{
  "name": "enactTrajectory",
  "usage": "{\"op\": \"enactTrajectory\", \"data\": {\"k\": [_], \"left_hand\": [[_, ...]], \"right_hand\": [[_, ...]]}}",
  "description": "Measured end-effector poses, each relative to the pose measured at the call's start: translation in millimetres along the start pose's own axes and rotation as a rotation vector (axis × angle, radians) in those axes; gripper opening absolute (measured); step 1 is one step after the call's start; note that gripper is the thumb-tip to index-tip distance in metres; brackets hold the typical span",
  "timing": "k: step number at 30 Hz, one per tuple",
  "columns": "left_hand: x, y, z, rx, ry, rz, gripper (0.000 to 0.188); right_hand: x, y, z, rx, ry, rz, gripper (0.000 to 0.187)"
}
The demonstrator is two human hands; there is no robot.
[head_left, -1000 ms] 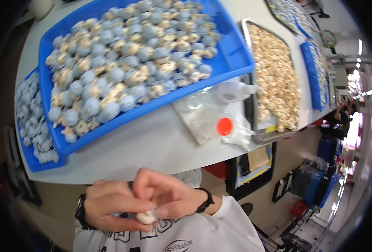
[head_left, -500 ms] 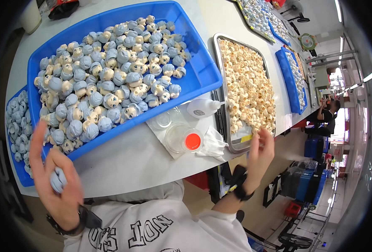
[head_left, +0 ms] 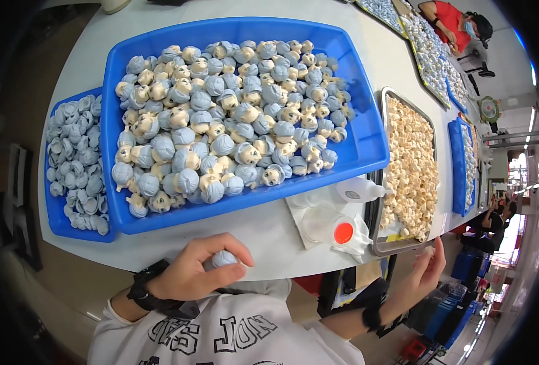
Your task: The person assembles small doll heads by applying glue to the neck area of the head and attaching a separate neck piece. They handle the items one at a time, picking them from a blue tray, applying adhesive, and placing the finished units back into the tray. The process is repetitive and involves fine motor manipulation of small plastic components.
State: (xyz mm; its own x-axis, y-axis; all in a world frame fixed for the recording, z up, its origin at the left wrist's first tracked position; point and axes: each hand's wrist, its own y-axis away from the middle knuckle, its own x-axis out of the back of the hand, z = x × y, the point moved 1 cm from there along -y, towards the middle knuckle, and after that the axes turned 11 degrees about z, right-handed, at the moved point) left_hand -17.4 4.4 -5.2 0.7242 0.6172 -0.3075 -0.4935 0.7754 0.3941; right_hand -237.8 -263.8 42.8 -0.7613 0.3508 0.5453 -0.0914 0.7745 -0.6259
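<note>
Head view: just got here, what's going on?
A person at a white table is handling small doll parts. The left hand holds a rounded blue-grey piece in front of the large blue bin full of blue-haired doll heads. The right hand, just off the near end of the metal tray of cream pieces, seems to pinch a small pale piece. The hands are well apart.
</note>
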Motion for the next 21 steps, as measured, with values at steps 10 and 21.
{"op": "enactTrajectory", "data": {"k": [10,21], "left_hand": [[2.4,1.3,-5.7,-0.118,0.145,-0.387,0.035],[6.7,-1.5,-7.8,-0.159,0.153,-0.222,0.025]], "right_hand": [[-48.0,108.9,-125.7,0.274,-0.989,-0.69,0.032],[-52.0,109.0,-126.0,0.464,-0.899,-0.735,0.034]]}}
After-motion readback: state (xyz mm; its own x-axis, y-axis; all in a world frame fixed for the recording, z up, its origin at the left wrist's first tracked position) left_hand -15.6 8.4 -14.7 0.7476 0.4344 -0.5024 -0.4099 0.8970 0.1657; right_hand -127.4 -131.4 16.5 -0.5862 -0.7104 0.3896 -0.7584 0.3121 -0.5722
